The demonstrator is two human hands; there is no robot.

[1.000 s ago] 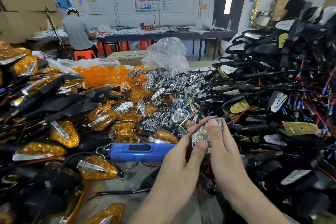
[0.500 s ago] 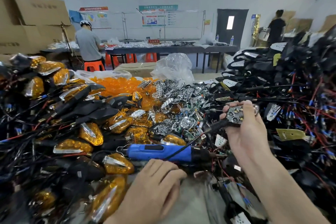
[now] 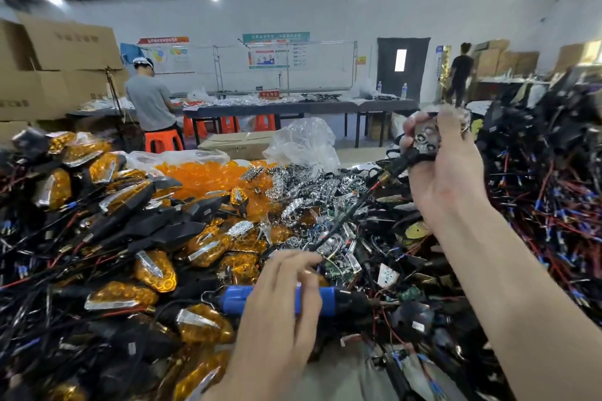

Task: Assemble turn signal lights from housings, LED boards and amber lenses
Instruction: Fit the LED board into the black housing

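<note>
My right hand (image 3: 446, 169) is raised at the upper right and grips a black turn signal housing (image 3: 426, 139) with a chrome reflector board in it; its black lead hangs down to the left. My left hand (image 3: 283, 312) hovers over the blue electric screwdriver (image 3: 327, 301) lying in the pile, fingers loosely spread and covering its middle. Loose amber lenses (image 3: 208, 176) are heaped behind, chrome LED reflector boards (image 3: 309, 185) beside them. Finished amber-lensed lights (image 3: 153, 270) are piled at the left.
A tall heap of black housings with red and blue wires (image 3: 547, 192) fills the right. A clear plastic bag (image 3: 303, 143) and a cardboard box (image 3: 237, 142) stand behind the parts. Two people work at far tables (image 3: 293, 106).
My right hand has lifted the housing up and to the right. My left hand has moved forward over the blue screwdriver. The camera has tilted upward.
</note>
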